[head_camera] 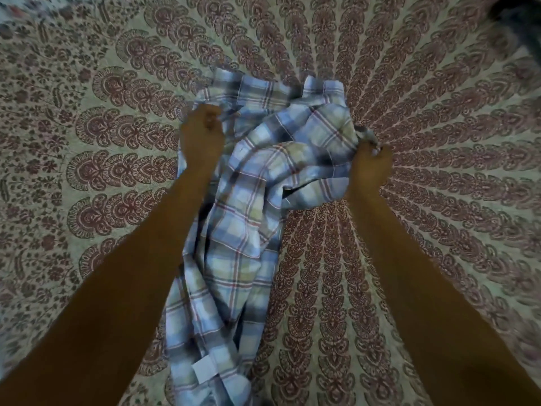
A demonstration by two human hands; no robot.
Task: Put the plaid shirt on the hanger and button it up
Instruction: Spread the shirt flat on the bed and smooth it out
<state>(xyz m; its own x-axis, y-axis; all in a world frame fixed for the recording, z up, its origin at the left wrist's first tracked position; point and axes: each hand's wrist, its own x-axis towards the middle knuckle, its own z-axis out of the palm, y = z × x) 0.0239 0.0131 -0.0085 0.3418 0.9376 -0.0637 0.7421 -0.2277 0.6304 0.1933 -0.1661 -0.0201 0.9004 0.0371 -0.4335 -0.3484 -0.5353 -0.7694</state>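
Note:
A crumpled plaid shirt (246, 206) in blue, pale green and white with thin red lines lies bunched on the patterned bedspread (424, 142), stretching from the middle of the view toward the bottom edge. My left hand (202, 136) grips the shirt's upper left part with curled fingers. My right hand (370, 168) clutches a fold at the shirt's upper right edge. A white label (205, 367) shows on the cloth near the bottom. No hanger is in view.
The bedspread with its red-brown radiating print fills nearly the whole view. A dark, blurred shape (518, 16) sits at the top right corner. A strip of lighter patterned cloth (17, 7) shows at the top left corner.

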